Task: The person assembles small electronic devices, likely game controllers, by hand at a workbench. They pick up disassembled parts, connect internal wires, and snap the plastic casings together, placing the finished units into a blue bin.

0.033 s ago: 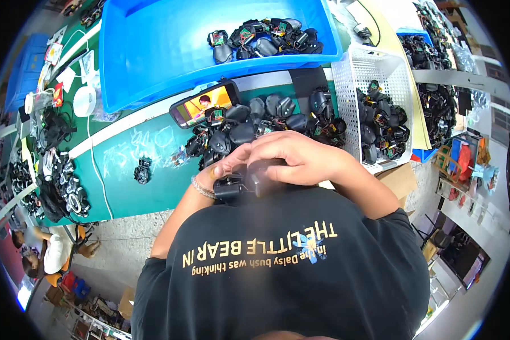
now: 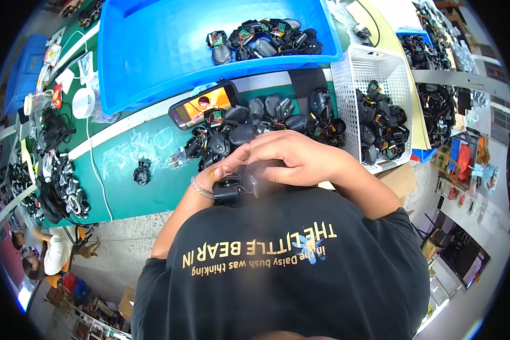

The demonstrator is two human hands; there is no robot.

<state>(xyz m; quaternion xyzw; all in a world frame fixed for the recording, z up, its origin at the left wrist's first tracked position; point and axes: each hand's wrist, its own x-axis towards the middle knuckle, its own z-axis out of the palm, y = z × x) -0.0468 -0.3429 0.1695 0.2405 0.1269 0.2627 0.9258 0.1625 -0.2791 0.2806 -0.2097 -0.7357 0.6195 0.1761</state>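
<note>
My left hand, with a bracelet at its wrist, is closed round a black plastic housing just in front of my shirt. My right hand curls over the far side of the same piece, its fingers meeting those of the left. A dark blur in the middle of the picture hides much of the piece and some fingertips. Right beyond my hands, a pile of similar black housings with wires and small green circuit boards lies on the green table mat.
A blue bin with several housings stands beyond a phone showing a video. A white perforated basket of housings is at the right. One loose black part and a white cable lie left. Another person sits far left.
Almost nothing differs. The dark piece between my hands has shifted or tilted very slightly; both hands stay closed on it in the same place.
</note>
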